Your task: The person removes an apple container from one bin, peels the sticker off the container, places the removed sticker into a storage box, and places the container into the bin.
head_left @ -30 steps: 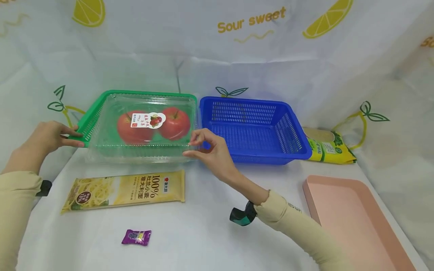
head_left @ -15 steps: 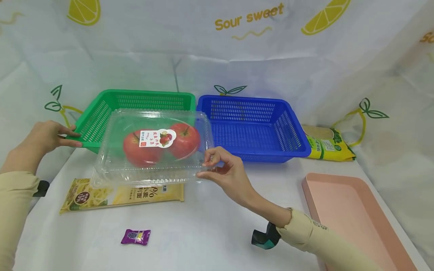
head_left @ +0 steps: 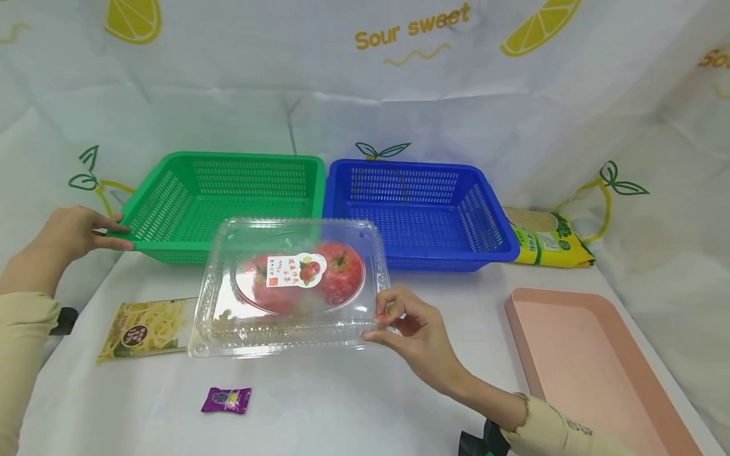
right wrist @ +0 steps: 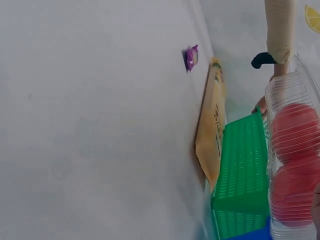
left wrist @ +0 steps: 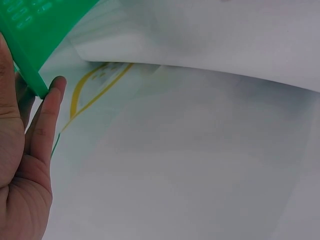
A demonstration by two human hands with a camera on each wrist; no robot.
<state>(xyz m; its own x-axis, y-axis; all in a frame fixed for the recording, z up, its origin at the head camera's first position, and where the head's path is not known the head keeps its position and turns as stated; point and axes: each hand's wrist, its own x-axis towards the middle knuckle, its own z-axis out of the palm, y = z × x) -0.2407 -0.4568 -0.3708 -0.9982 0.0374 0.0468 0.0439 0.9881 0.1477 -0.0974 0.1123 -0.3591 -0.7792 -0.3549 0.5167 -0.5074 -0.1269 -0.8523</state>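
"What just changed?"

"Your right hand (head_left: 419, 339) has drawn the clear rectangular plastic box (head_left: 292, 292) with two red apples (head_left: 341, 278) toward you, from over the green slotted plastic basket (head_left: 171, 255). The box is now held above the middle of the white worktop (head_left: 325, 405), partly hiding the flat yellow pasta packet (head_left: 149, 326)."

"And my fingers?"

"Your right ones pinch the box's near right corner. Your left hand (head_left: 71, 234) pinches the basket's rim near the worktop's left edge."

"Meaning?"

"I'd judge the box free of the basket, with your right hand alone carrying it."
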